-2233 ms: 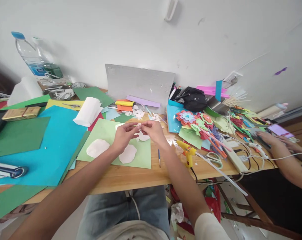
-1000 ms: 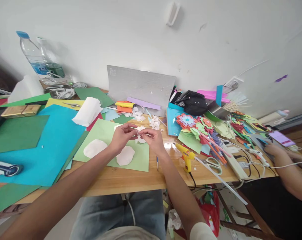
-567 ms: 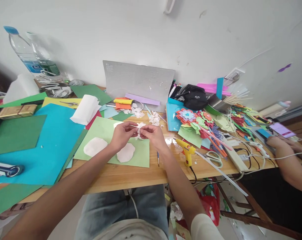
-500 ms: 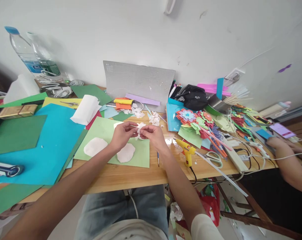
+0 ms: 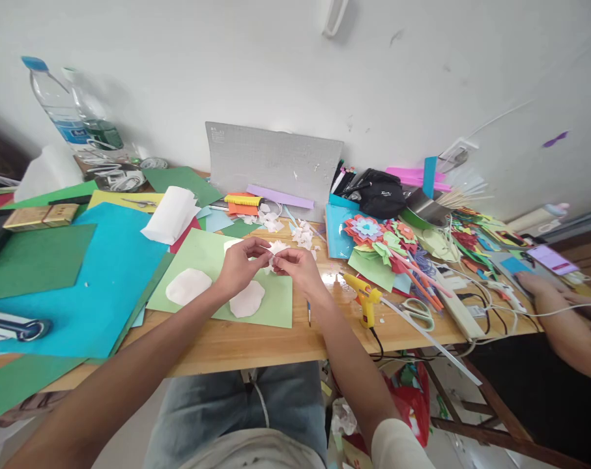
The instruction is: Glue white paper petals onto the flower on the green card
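Both my left hand (image 5: 244,262) and my right hand (image 5: 298,270) pinch a small crumpled piece of white paper (image 5: 276,248) between thumbs and fingertips. They hold it over the top right part of a light green sheet (image 5: 275,306). Two white rounded paper cutouts lie on that sheet: one (image 5: 188,287) left of my left wrist, the other (image 5: 247,299) just below my hands. A further white piece (image 5: 232,244) is partly covered by my left hand. White paper scraps (image 5: 302,234) are scattered behind my right hand.
A yellow glue gun (image 5: 364,296), scissors (image 5: 418,314) and paper flowers (image 5: 366,228) lie to the right. A thin brush (image 5: 309,312) rests beside my right wrist. On the left are blue paper (image 5: 124,273) and a white roll (image 5: 171,215). A co-worker's hand (image 5: 534,283) is far right.
My fingers have shifted slightly around the white paper, and more of its ruffled top shows above them. The view has moved a little. At far right the co-worker's hand has shifted slightly.
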